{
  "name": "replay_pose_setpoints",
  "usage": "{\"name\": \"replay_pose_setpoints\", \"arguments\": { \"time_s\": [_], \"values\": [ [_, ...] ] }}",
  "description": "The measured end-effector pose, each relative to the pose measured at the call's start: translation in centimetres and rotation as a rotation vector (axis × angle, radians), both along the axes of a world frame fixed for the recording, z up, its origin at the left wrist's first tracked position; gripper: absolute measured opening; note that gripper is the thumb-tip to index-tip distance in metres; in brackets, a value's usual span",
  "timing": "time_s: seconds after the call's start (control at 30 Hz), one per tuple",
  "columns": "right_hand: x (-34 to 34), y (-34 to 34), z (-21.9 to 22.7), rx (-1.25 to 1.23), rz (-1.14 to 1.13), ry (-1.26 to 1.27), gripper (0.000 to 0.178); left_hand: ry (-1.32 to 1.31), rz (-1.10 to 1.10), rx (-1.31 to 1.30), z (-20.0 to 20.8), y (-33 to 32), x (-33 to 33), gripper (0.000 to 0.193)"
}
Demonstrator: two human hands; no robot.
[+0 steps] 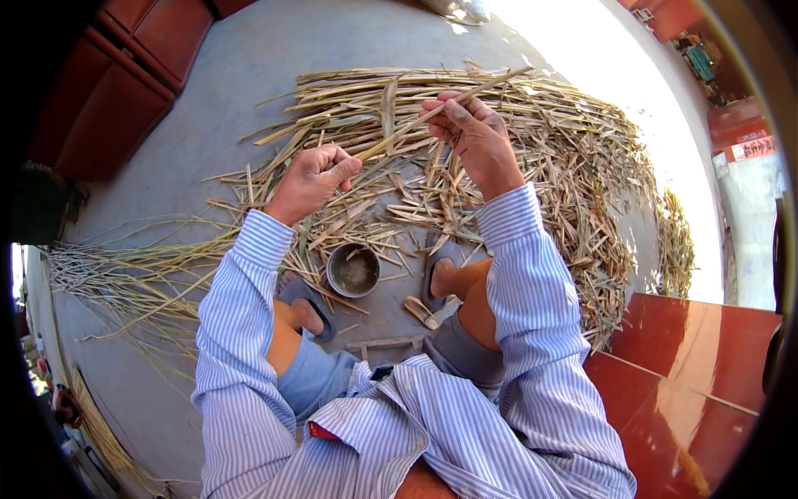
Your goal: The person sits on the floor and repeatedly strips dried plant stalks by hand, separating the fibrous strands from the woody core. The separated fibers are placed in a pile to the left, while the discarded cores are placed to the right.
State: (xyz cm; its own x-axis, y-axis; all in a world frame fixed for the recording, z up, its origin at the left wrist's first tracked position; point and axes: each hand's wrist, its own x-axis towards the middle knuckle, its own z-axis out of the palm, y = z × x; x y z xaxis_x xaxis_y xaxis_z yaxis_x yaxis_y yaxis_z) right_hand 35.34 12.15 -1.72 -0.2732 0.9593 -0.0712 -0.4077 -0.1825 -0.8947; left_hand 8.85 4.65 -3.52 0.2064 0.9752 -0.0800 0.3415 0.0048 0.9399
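A long, dry reed-like stalk (397, 135) slants between my two hands, rising to the right. My left hand (313, 179) is closed in a fist round its lower end; whether anything else is in that fist is hidden. Farther up, my right hand (477, 137) pinches the same stalk between thumb and fingers, and its thin tip sticks out beyond them. Beneath both hands lies a pile of straw-coloured stalks (349, 108), with a broad dry leaf (388, 108) across it.
Between my feet stands a round bowl (353, 270) of murky liquid. Peeled husks (573, 224) spread over the floor to the right. Long, thin stems (141, 270) lie at the left. Red cabinets (116, 91) stand far left, and a glossy red surface (690, 366) is at near right.
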Motion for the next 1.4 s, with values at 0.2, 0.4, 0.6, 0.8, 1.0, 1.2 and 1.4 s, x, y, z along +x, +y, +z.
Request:
{"name": "replay_pose_setpoints", "arguments": {
  "time_s": [0.2, 0.4, 0.6, 0.8, 1.0, 1.2, 1.4],
  "values": [
    [-0.9, -0.1, 0.6, 0.059, -0.133, -0.112, 0.018, 0.719, -0.028, 0.303, -0.4, -0.7, 0.2, 0.04],
    [-0.6, 0.3, 0.6, 0.041, -0.202, -0.01, 0.017, 0.174, 0.079, 0.203, -1.1, -0.8, -0.6, 0.04],
    [-0.6, 0.3, 0.9, 0.077, -0.297, -0.072, 0.018, 0.107, 0.114, 0.224, -1.6, -0.5, -0.2, 0.029],
    [0.2, 0.6, 1.4, 0.067, -0.492, -0.132, 0.019, 0.236, 0.093, 0.361, -1.6, -0.6, 0.5, 0.025],
    [8.6, 2.4, 1.0, 0.079, -0.815, -0.104, 0.015, 0.283, -0.058, 0.171, -2.4, -2.0, -2.4, 0.025],
    [15.8, 1.9, -1.0, -0.266, -0.791, 0.121, 0.038, 0.188, -0.054, 0.142, -2.8, -3.0, -3.6, 0.027],
    [5.5, 0.9, 0.2, -0.097, -0.142, -0.012, 0.03, 0.19, -0.084, 0.082, -2.4, -3.0, -3.1, 0.028]
  ]
}}
